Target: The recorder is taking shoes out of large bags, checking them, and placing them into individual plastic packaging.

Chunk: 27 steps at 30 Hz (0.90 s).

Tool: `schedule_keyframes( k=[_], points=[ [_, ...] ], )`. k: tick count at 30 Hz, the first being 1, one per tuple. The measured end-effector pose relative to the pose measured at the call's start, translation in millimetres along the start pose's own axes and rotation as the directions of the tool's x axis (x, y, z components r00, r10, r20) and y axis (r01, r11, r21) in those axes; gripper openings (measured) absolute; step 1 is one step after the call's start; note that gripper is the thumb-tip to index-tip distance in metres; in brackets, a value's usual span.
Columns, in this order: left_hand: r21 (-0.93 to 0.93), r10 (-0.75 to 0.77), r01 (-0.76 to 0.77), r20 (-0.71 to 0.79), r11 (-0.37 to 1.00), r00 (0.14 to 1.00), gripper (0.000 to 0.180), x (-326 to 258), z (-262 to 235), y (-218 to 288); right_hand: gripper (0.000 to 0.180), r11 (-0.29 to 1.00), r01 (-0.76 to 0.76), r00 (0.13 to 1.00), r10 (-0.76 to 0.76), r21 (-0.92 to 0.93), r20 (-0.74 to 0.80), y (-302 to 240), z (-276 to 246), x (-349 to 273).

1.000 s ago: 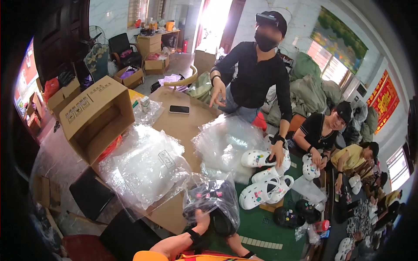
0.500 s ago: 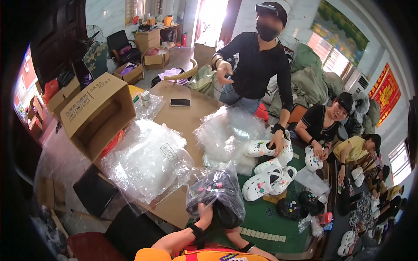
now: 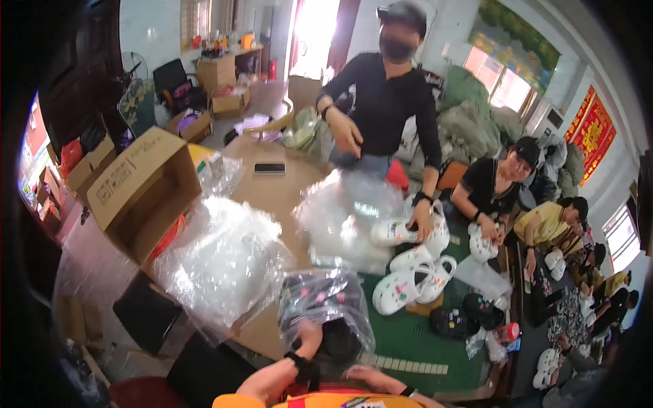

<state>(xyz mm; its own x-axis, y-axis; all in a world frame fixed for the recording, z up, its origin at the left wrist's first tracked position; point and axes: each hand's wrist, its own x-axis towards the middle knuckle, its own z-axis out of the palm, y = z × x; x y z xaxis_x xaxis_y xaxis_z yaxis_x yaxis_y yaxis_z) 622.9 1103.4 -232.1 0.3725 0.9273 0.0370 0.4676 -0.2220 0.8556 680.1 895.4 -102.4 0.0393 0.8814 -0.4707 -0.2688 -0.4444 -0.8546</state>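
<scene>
A clear plastic bag [image 3: 367, 319] with black clogs [image 3: 306, 299] inside lies at the front middle of the table; pink charms show through the film. My left hand [image 3: 311, 336] is at the near side of the bag, closed on the clogs and film, its fingertips partly hidden. Just below and to the right of the bag, my right hand [image 3: 367, 375] is apart from it, fingers stretched toward the left, holding nothing visible. White clogs with charms [image 3: 398, 289] stand right of the bag, and another pair of black clogs [image 3: 454, 322] sits farther right on the green mat.
Piles of clear bags [image 3: 224, 251] cover the left and middle table. An open carton [image 3: 146, 194] tilts at the left edge; a phone [image 3: 269, 168] lies behind. Across the table, a standing person's hand [image 3: 420, 219] touches a white clog. Seated people line the right side.
The bagged clogs have shifted slightly left and lower, spreading flatter. My right hand has come out from behind the bag. The standing person's raised hand has lowered, and the whole view shifted a little.
</scene>
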Motion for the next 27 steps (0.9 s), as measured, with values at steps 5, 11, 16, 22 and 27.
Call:
schedule_keyframes(
  k=[5, 11, 16, 22, 27],
  points=[
    [-0.065, 0.085, -0.082, 0.030, 0.994, 0.996, 0.027, 26, -14, 29, 0.028, 0.866, -0.011, 0.997, 0.048, -0.499, 0.061, 12, -15, -4],
    [-0.223, -0.024, 0.040, 0.075, 0.974, 0.997, 0.026, 31, -20, 59, 0.024, 0.895, -0.160, 0.985, 0.116, -0.417, -0.129, 19, -17, -5],
    [-0.183, -0.030, 0.060, 0.162, 0.981, 0.986, 0.026, 17, -19, 45, 0.054, 0.993, -0.100, 0.881, 0.061, -0.058, -0.470, 25, -8, -9],
    [0.207, 0.213, -0.245, 0.168, 0.947, 0.963, 0.023, -3, 2, -5, 0.079, 0.556, 0.054, 0.610, -0.676, -0.829, -0.414, -51, 3, 22],
    [-0.148, 0.206, -0.204, -0.005, 0.968, 0.979, 0.014, -5, -8, 49, 0.021, 0.189, -0.054, 0.517, -0.835, -0.981, -0.189, -98, -15, 75]
  ],
)
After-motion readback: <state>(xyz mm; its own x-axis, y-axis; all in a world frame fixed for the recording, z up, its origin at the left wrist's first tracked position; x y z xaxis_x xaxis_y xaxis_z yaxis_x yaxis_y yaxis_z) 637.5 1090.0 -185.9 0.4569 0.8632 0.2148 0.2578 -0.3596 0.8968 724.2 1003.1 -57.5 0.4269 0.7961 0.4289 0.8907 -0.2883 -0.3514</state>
